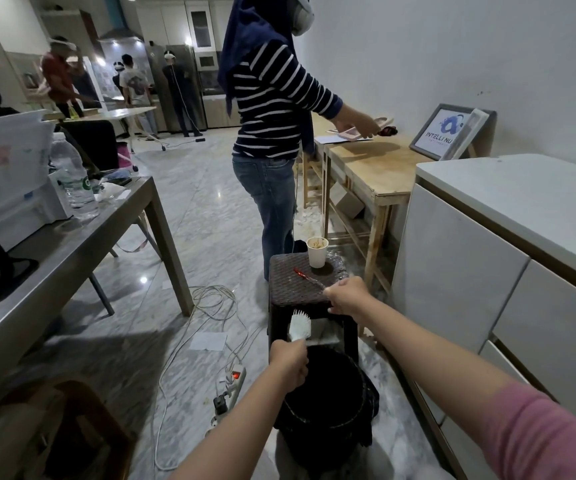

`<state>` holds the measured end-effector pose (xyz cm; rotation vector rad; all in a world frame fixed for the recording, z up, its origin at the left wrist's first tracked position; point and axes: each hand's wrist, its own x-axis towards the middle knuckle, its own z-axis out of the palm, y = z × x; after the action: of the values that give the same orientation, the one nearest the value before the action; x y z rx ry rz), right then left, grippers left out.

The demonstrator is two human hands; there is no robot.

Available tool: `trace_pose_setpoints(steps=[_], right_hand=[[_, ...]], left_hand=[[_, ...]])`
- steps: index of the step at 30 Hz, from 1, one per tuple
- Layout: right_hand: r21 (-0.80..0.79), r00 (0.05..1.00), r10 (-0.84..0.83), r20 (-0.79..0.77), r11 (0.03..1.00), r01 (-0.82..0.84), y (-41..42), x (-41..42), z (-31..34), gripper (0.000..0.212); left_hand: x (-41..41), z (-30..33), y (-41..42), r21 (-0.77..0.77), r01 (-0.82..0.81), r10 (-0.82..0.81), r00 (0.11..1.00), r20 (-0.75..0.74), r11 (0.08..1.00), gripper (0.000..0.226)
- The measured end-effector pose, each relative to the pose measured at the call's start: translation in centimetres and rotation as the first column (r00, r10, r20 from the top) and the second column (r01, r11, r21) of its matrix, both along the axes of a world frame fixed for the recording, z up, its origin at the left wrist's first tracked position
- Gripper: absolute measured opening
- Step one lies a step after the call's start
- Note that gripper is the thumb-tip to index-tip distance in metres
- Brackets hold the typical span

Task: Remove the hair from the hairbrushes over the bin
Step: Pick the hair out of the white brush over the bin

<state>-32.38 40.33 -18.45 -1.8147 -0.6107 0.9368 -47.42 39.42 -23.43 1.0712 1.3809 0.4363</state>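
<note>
The left hand (288, 362) has its grip curled round the handle of a white plastic hairbrush (299, 328), bristles turned up and away, and holds the head just over the far rim of the round black bin (324, 414) on the marble floor. That placement looks deliberate: whatever is pulled from the bristles should drop straight into the bin rather than onto the floor.

The right hand (347, 295) reaches forward to the near edge of the dark woven-top stool (300, 282) that stands directly behind the bin. Its fingers are curled and appear to pinch one end of a slim red-handled tool (309, 277) lying across the stool top; the contact itself is too blurred to confirm. I judge it a pick or comb for raking out hair, parked there within reach.

A white paper cup (317, 251) stands upright farther back on the stool, apart from the tool.

Any hair in the bristles is too small to see.
</note>
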Motion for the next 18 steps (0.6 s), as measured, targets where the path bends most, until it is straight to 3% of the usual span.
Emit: trace_pose_setpoints(steps=[5,8,11,15,18], right_hand=[[-0.035,0.999,-0.034,0.037,0.999,0.035,-1.4,0.9,-1.1,0.004],[-0.070,0.999,-0.035,0.015,0.997,0.036,-1.5,0.7,-1.4,0.019],[-0.073,0.999,-0.027,0.019,0.997,0.029,-1.3,0.9,-1.7,0.015],[-0.102,0.991,0.081,0.106,0.992,-0.070,-0.9,0.9,-1.6,0.034],[-0.123,0.984,0.095,0.148,0.989,-0.077,-1.2,0.9,-0.7,0.030]], left_hand=[[-0.6,-0.6,-0.8,-0.013,-0.001,0.001,1.000,0.029,1.000,0.015],[-0.9,-0.3,-0.6,-0.012,-0.011,0.012,0.999,0.050,1.000,0.019],[-1.1,0.1,-0.5,0.008,-0.010,0.009,0.994,0.105,1.000,0.018],[-1.5,0.9,-0.2,0.041,-0.013,0.007,0.989,0.150,0.999,0.015],[-1.7,1.2,0.0,0.064,0.006,-0.015,0.989,0.146,0.998,0.009]])
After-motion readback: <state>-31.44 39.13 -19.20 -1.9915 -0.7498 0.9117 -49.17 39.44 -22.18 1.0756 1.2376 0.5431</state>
